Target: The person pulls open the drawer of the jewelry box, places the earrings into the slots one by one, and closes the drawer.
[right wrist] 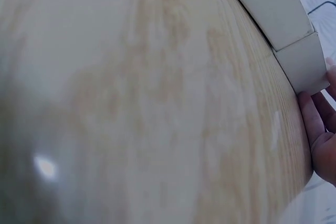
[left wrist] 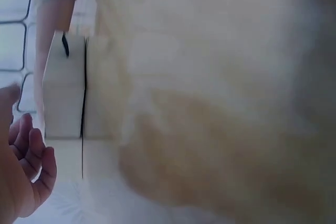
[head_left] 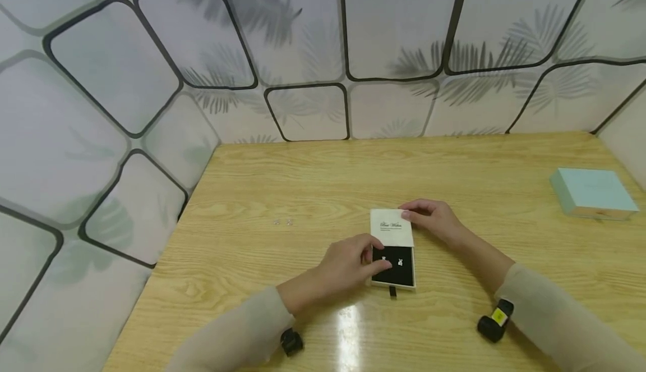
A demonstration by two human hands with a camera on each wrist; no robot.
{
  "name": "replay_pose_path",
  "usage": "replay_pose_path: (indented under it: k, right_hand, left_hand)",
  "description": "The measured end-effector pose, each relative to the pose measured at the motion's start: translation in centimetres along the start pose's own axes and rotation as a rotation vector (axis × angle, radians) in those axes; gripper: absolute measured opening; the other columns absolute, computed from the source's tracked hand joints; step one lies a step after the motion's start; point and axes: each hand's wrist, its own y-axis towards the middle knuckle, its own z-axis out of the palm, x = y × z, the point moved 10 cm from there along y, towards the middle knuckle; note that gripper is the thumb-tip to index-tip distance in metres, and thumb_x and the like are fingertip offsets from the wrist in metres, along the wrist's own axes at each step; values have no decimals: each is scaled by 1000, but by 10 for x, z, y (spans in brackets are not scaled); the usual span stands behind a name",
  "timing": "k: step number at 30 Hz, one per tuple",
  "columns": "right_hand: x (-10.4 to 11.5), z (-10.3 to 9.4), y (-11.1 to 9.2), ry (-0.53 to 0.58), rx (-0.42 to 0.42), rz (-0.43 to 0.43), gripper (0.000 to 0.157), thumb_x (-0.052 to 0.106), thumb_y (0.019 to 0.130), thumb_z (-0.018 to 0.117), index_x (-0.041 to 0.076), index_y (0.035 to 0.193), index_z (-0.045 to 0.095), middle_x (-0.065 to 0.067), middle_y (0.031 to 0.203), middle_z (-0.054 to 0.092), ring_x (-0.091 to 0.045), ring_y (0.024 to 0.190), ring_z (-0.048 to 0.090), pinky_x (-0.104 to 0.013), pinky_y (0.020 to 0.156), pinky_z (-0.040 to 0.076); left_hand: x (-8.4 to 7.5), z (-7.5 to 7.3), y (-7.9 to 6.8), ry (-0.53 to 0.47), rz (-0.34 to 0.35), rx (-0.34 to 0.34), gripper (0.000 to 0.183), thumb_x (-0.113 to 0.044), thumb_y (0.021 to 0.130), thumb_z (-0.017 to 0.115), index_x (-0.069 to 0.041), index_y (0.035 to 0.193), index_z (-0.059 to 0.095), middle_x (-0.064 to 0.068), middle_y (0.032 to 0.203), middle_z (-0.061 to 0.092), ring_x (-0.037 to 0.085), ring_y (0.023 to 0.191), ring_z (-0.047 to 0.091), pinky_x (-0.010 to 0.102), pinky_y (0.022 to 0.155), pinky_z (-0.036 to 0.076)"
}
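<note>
Leaf-print wall (head_left: 303, 30) stood behind the wood-grain table (head_left: 282, 181) | white jewellery box (head_left: 392, 288) sat partly slid open, just below and right of centre, two silvery ornaments (head_left: 401, 262) on its black insert (head_left: 401, 276) | left hand (head_left: 348, 262) was over it, fingers released, thumb and forefinger parted | right hand (head_left: 436, 219) pinched the cover's (head_left: 390, 236) upper-right corner

White box (head_left: 392, 232), drawer (head_left: 414, 270) out, two small ornaments (head_left: 401, 262) on black insert (head_left: 398, 276).

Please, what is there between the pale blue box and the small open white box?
In the head view, the right hand lies between, holding the white box; from that hand to the pale blue box, the tabletop is bare.
</note>
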Motion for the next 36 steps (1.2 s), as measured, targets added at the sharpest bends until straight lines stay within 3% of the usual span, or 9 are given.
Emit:
replay_pose_path:
  k: [4, 8, 10, 12, 14, 18, 20, 30, 36]
  right_hand:
    - [1, 0, 1, 2, -6, -1, 38, 32, 88, 68, 2, 111, 67, -14, 113, 66, -3, 94, 58, -14, 78, 47]
    - [1, 0, 1, 8, -4, 5, 38, 32, 88, 68, 2, 112, 67, -13, 113, 66, -3, 94, 58, -13, 80, 46]
    - [0, 1, 2, 8, 5, 14, 40, 34, 87, 68, 2, 112, 67, -13, 113, 66, -4, 95, 58, -14, 80, 46]
    - [0, 1, 3, 0, 8, 17, 41, 35, 87, 68, 3, 112, 67, -13, 114, 66, -5, 96, 58, -13, 80, 45]
    - [0, 1, 4, -6, 4, 17, 41, 36, 87, 68, 3, 112, 67, -14, 114, 66, -5, 96, 58, -13, 80, 45]
    - [0, -1, 4, -18, -10, 10, 41, 35, 87, 69, 3, 112, 67, -14, 114, 66, -4, 96, 58, -12, 80, 45]
    - [-2, 0, 4, -7, -7, 8, 40, 34, 86, 69, 2, 111, 67, -14, 114, 66, -4, 94, 58, -13, 80, 46]
    - [-1, 3, 3, 23, -1, 3, 39, 31, 87, 70, 1, 111, 67, -14, 112, 67, -3, 90, 59, -14, 76, 50]
    - [-1, 1, 3, 9, -6, -4, 38, 31, 87, 70, 1, 111, 67, -15, 112, 67, -2, 91, 59, -13, 77, 48]
  left_hand:
    - [16, -1, 11, -110, -89, -2, 26, -31, 93, 60, -11, 110, 61, -9, 74, 54, 0, 62, 46, 13, 57, 40]
    - [20, 2, 13, -140, -88, 36, 22, -28, 92, 63, -12, 106, 61, -9, 73, 54, 0, 63, 46, 14, 58, 41]
    - [18, 3, 10, -136, -71, 51, 20, -28, 90, 65, -13, 102, 61, -9, 72, 54, -1, 62, 46, 13, 57, 41]
    - [17, 6, 4, -190, -99, 73, 18, -29, 89, 67, -13, 97, 61, -9, 71, 54, 0, 61, 47, 14, 56, 42]
    - [22, 10, -2, -304, -183, 89, 18, -30, 88, 68, -13, 92, 62, -7, 70, 56, 2, 61, 49, 15, 56, 44]
    - [41, 21, -16, -611, -422, 76, 22, -28, 87, 69, -7, 86, 63, -2, 67, 58, 8, 56, 55, 20, 55, 50]
    - [47, 25, -23, -708, -503, 65, 23, -26, 86, 70, -3, 85, 64, 1, 63, 58, 11, 52, 56, 23, 54, 52]
    - [53, 41, -59, -1029, -823, 103, 18, -16, 85, 68, 0, 78, 63, 3, 61, 59, 10, 50, 58, 25, 53, 56]
    - [41, 52, -77, -1152, -932, 201, 18, -9, 85, 68, 3, 97, 68, 11, 79, 70, 14, 66, 67, 29, 67, 58]
